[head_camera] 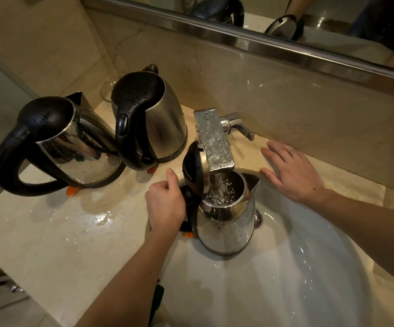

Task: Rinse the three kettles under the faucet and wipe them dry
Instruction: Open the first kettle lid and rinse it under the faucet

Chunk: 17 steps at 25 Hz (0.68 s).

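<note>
Your left hand point(165, 204) has its grip clamped round the black handle of the open kettle point(226, 223). The kettle stands upright in the sink point(309, 267), directly under the faucet point(215, 140). Water runs from the faucet into the kettle's mouth and splashes inside. You cannot tell whether the kettle's base rests on the bowl. Its lid point(194, 167) is flipped up just left of the faucet, close against the spout's side, so the spout and lid crowd the opening. Your right hand point(292, 171) lies to the right of the faucet with its grip apart, fingers spread flat on the surface point(49, 232) at the sink's rim, holding nothing. The lever point(238, 125) sticks out just behind and to the right of the faucet, between it and your right hand, and the hand does not touch it. Left of the faucet, two more kettles stand on the surface with lids down and droplets on them. The near kettle point(158, 119) is just beside the faucet, and the far kettle point(73, 147) is farther left, close against the near one's handle. Puddles point(101, 218) lie on the surface in front of them, left of the faucet. A mirror point(309, 24) runs along the wall behind the faucet.
</note>
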Each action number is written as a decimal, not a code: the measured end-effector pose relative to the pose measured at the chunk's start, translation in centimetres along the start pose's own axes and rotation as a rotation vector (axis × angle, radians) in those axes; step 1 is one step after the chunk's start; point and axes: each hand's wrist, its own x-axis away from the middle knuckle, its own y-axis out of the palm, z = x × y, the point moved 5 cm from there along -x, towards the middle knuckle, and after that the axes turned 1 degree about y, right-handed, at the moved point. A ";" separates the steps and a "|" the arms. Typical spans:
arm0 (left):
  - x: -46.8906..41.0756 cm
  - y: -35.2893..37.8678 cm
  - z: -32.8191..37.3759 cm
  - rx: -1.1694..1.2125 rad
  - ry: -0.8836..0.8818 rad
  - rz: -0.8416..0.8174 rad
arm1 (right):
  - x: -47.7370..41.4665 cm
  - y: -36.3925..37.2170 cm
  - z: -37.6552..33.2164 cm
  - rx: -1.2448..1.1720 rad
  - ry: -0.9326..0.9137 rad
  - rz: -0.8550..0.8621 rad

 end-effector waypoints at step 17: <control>-0.2 -0.2 -0.2 0.006 -0.021 0.005 | 0.1 -0.1 0.0 0.001 -0.001 0.007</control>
